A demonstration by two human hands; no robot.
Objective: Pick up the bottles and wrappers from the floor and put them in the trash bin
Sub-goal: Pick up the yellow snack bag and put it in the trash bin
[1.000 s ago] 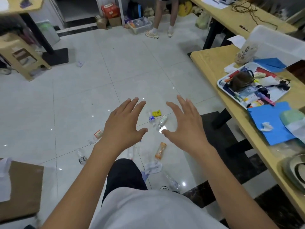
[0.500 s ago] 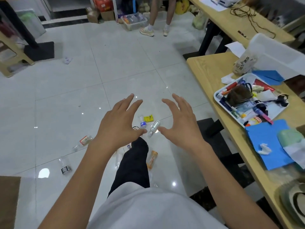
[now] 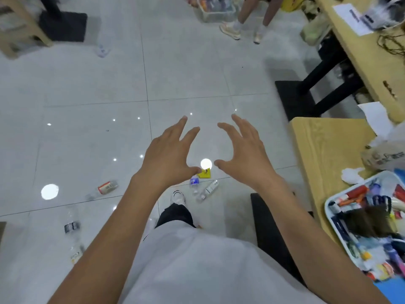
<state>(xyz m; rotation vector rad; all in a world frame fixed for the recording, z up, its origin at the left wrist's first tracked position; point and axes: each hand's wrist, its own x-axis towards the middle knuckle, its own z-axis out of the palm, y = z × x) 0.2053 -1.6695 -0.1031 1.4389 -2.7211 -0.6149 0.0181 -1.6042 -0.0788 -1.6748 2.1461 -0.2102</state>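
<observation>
1. Your left hand point(image 3: 168, 156) and right hand point(image 3: 243, 154) are both spread wide and hold nothing. They hover in the air above the yellow wrapper point(image 3: 205, 173), which lies on the floor. None of the litter is picked up yet, and the trash bin is not in view. You may end up grabbing things and then hunting for the bin with full hands.
2. Your shoe point(image 3: 178, 197) is planted just on your side of the yellow wrapper, close to the blue-label bottle point(image 3: 194, 183) and the white-label bottle point(image 3: 208, 190). One careless step could kick or crush them.
3. These bottles are round and lie on glossy tile. A light fingertip touch will probably send one rolling, so close your grip around the body.
4. The clear plastic blends into the pale floor. The red-label bottle point(image 3: 105, 188) lies well left of the wrapper, and the black-label bottle point(image 3: 71, 224) is further left and nearer you. A small bottle point(image 3: 102, 50) sits far beyond the wrapper. All three are easy to miss.
5. The surface point(image 3: 324, 150) stands right of the wrapper with a loaded tray point(image 3: 328, 200) at its edge. As you bend down, your elbow or shoulder could catch it.
</observation>
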